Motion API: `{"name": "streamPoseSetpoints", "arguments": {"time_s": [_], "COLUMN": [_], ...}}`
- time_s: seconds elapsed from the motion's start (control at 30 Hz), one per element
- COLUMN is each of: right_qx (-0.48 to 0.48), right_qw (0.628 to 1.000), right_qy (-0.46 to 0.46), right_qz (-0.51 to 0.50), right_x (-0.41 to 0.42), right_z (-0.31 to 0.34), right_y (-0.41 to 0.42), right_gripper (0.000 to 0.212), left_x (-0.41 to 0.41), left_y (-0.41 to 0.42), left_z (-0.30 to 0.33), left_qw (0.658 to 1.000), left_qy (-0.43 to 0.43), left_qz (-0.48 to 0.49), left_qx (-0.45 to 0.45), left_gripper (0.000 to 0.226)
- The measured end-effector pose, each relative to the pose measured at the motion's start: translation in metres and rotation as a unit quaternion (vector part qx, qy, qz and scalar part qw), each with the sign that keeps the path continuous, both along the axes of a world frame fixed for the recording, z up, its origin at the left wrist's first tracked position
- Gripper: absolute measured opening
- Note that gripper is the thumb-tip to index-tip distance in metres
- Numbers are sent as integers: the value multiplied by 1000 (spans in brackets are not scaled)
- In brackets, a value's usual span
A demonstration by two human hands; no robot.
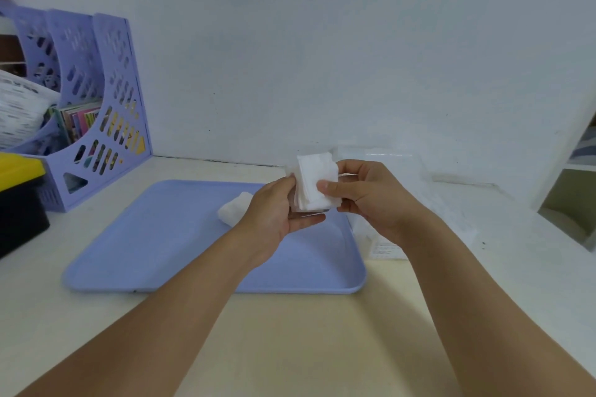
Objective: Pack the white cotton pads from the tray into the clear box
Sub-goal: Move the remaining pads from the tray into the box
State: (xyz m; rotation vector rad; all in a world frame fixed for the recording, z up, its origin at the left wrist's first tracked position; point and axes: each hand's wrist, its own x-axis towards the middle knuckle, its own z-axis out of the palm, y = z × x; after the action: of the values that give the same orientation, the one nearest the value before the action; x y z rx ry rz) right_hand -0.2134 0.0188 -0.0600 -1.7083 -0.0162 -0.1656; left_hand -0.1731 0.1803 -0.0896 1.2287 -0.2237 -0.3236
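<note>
Pale blue wall (354,58), cream desk (290,348), lilac file rack (106,100) left, white shelf (577,177) right.

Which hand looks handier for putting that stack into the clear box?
Probably the right hand: it pinches the stack of pads, and the clear box sits on its side. The left hand only cradles the stack.

looks like a home study corner or small office. shown by a pale desk (290,348) pushed against a plain white wall (322,58), a purple file rack (96,100) at the back left stuffed with colourful booklets (80,122) and printed papers (19,113), a black and yellow box (19,196) beside it, and white cubby shelves (577,196) at the right edge.
</note>
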Motion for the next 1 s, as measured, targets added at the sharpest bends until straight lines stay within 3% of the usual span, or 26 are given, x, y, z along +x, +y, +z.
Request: {"name": "streamPoseSetpoints", "arguments": {"time_s": [0.17,0.27,0.43,0.6,0.73,0.8,0.9,1.0], "right_qx": [-75,-144,-168,-143,-31,15,89,52], "right_qw": [995,986,972,970,992,996,995,998], "right_qy": [-37,-79,-159,-171,-120,-92,-53,-24], "right_qz": [-54,-41,-49,-97,-34,-8,8,21], "right_x": [3,4,4,7,-1,-4,-2,-3], "right_z": [-2,-2,-2,-4,3,6,10,9], "right_y": [2,1,4,3,4,1,-9,-13], "right_gripper": [40,54,38,16,10,14,35,44], "left_x": [0,-1,0,0,-1,-1,-1,-1], "left_y": [0,0,2,3,3,2,2,3], "left_z": [-1,-4,-7,-5,-4,-5,-5,-5], "left_qw": [997,990,990,991,990,991,992,992], "left_qy": [-14,-79,-83,-59,-35,-29,-31,-28], "left_qz": [-73,-98,-95,-119,-134,-132,-122,-120], "left_qx": [23,66,58,19,-3,-9,-12,-20], "left_gripper": [64,50,46,39,36,36,36,36]}}
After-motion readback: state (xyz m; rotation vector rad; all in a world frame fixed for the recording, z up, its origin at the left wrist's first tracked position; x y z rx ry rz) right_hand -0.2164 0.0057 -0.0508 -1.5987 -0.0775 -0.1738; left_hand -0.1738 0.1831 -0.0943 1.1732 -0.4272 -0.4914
